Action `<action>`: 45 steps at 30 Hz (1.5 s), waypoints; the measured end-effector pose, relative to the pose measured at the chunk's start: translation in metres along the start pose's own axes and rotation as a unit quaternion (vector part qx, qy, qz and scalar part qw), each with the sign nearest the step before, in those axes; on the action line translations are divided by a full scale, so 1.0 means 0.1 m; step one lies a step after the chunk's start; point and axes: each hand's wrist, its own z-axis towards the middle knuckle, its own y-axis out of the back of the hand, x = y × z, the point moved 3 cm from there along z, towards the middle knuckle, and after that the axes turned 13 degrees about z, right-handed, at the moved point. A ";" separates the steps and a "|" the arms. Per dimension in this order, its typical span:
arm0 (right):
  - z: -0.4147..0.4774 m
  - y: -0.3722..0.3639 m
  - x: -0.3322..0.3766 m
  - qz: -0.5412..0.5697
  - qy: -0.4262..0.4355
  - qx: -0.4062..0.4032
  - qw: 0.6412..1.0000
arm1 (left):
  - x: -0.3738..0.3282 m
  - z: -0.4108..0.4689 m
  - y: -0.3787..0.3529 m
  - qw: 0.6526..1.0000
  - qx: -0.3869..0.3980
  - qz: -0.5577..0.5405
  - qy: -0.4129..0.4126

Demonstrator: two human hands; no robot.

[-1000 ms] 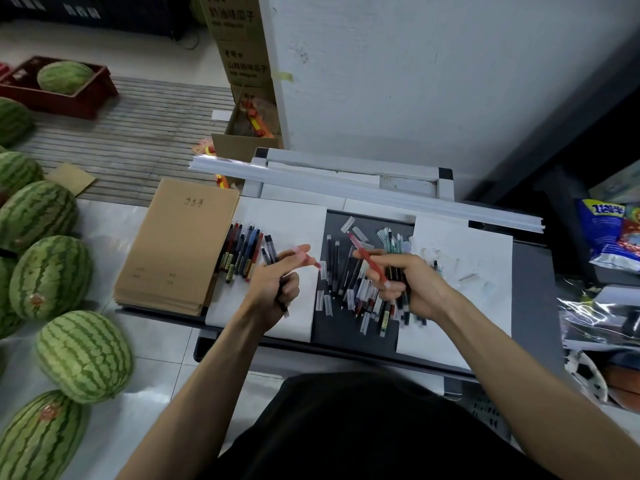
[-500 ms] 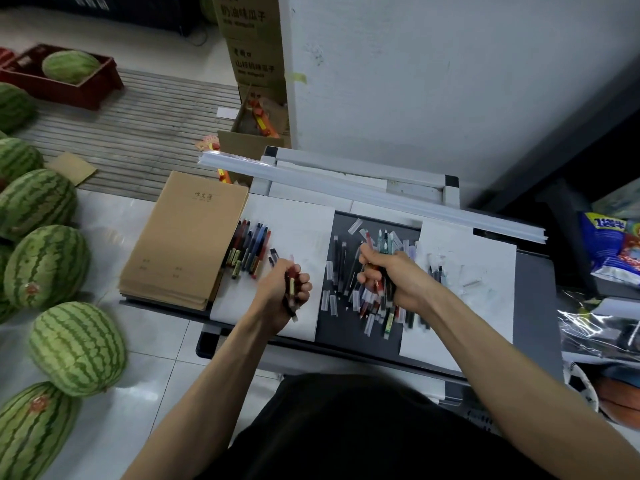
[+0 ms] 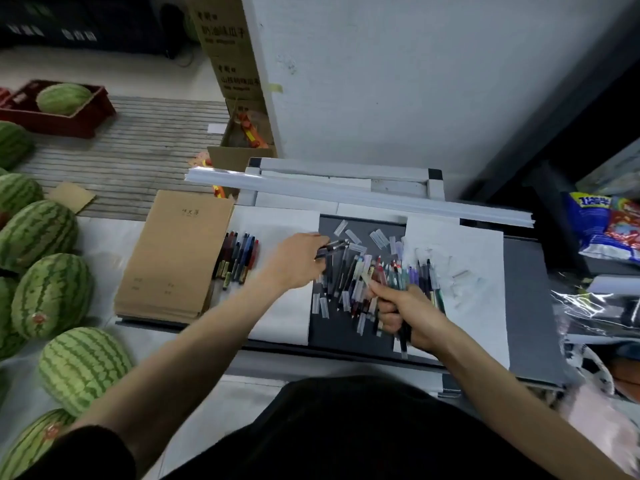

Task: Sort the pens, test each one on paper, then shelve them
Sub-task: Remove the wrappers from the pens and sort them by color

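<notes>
A loose pile of pens (image 3: 349, 278) and clear caps lies on the dark table top (image 3: 339, 334), between two white paper sheets. My left hand (image 3: 294, 261) reaches over the pile's left side and pinches a dark pen (image 3: 332, 247) at its fingertips. My right hand (image 3: 401, 310) grips a fanned bundle of pens (image 3: 398, 275) at the pile's right. A sorted row of pens (image 3: 237, 258) lies on the left paper sheet (image 3: 280, 313). The right paper sheet (image 3: 478, 306) holds a few clear caps.
A stack of brown notebooks (image 3: 173, 261) lies left of the sorted row. Long white strips (image 3: 346, 195) run across the table's back. Several watermelons (image 3: 52, 296) sit on the floor at left. Snack bags (image 3: 602, 230) lie at right, and cardboard boxes (image 3: 239, 140) stand behind.
My left hand moved right from the left paper sheet to the pile and now pinches a dark pen. My right hand slid down and right with its bundle.
</notes>
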 end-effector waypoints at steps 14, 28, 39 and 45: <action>-0.37 0.41 -0.27 0.130 0.023 -0.080 0.988 | -0.23 0.54 0.09 0.839 0.143 0.392 -0.349; -0.22 0.25 -0.25 0.118 0.007 -0.114 0.986 | -0.31 0.54 0.10 0.771 0.138 0.482 -0.393; -0.18 0.13 -0.26 0.114 0.004 -0.103 0.988 | 0.04 0.57 0.30 0.922 0.084 0.289 -0.245; -0.11 -0.05 -0.21 0.088 0.023 -0.093 0.991 | 0.37 0.19 0.46 0.964 -0.050 -0.249 0.076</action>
